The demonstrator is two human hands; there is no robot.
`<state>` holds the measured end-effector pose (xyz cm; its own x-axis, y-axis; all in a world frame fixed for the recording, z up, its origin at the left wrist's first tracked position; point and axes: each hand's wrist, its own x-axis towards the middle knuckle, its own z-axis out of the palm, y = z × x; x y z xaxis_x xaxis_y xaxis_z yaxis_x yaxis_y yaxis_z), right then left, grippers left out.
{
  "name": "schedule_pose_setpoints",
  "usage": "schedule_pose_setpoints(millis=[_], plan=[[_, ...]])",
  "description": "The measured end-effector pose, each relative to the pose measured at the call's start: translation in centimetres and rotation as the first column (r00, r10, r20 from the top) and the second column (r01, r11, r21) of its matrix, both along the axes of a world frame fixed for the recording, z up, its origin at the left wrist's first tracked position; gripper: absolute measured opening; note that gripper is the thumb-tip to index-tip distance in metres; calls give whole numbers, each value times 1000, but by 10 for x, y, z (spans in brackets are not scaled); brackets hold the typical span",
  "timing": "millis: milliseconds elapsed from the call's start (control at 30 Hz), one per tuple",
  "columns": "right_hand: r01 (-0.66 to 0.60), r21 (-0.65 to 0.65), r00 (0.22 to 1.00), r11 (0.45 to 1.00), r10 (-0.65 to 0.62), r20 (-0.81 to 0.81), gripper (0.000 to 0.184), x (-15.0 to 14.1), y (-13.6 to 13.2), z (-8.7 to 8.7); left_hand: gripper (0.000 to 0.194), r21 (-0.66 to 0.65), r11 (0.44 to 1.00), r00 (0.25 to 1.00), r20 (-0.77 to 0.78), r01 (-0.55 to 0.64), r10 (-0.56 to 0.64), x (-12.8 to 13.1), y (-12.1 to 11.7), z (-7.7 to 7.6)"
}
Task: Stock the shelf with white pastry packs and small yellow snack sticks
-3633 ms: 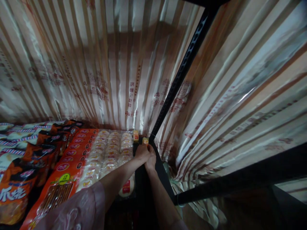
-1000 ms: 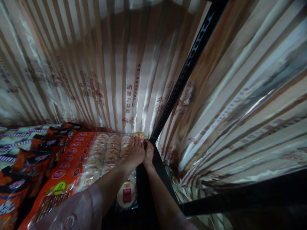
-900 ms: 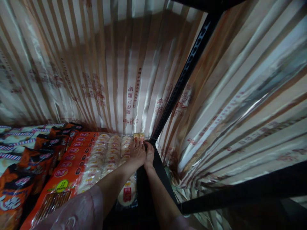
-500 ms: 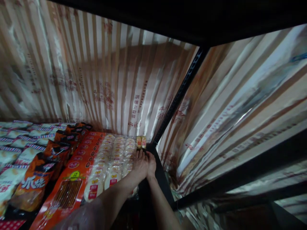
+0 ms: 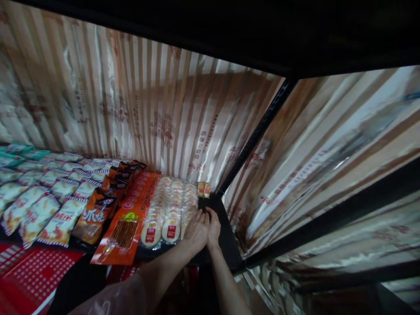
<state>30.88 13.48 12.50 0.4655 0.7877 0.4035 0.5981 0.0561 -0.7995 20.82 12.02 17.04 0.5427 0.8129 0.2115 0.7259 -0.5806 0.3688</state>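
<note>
Two small yellow packets (image 5: 203, 189) stand side by side at the back right corner of a dark shelf (image 5: 226, 236). My left hand (image 5: 196, 229) lies a short way in front of them, fingers stretched forward, resting at the right edge of a clear pack of round white crackers (image 5: 170, 205). My right hand (image 5: 215, 224) is pressed against the left hand on the bare shelf, its fingers pointing at the packets. Neither hand holds anything that I can see.
Left of the crackers lie a long orange snack pack (image 5: 126, 223), dark orange bags (image 5: 98, 210) and rows of striped white bags (image 5: 39, 205). A striped shiny curtain (image 5: 157, 113) backs the shelf. A black upright post (image 5: 256, 135) marks the corner. A dark shelf board (image 5: 229, 26) hangs overhead.
Both hands have drawn back from the two yellow packets, which now stand alone in the corner. The view has dropped and pulled back, showing more of the shelf on the left.
</note>
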Motion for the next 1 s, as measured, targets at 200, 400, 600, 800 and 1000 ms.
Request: schedule_pose_setpoints(millis=[200, 400, 600, 800, 1000], plan=[[-55, 33, 998, 998, 56, -34, 37, -27, -35, 5, 43, 19, 999, 997, 69, 29, -30, -24, -33, -14], [-97, 59, 988, 994, 103, -113, 36, -50, -69, -8, 40, 112, 991, 986, 135, 78, -93, -46, -62, -34], [-171, 101, 984, 980, 176, -42, 28, -74, -103, -23, 39, 191, 978, 965, 225, 88, -131, -75, -91, -62], [-247, 33, 968, 969, 245, 47, 27, -101, -137, -49, 40, 44, 988, 964, 220, 146, -153, -114, -124, -83], [-337, -125, 937, 933, 345, 47, 27, -117, -156, -88, 61, -127, 978, 981, 116, 167, -152, -138, -143, -114]])
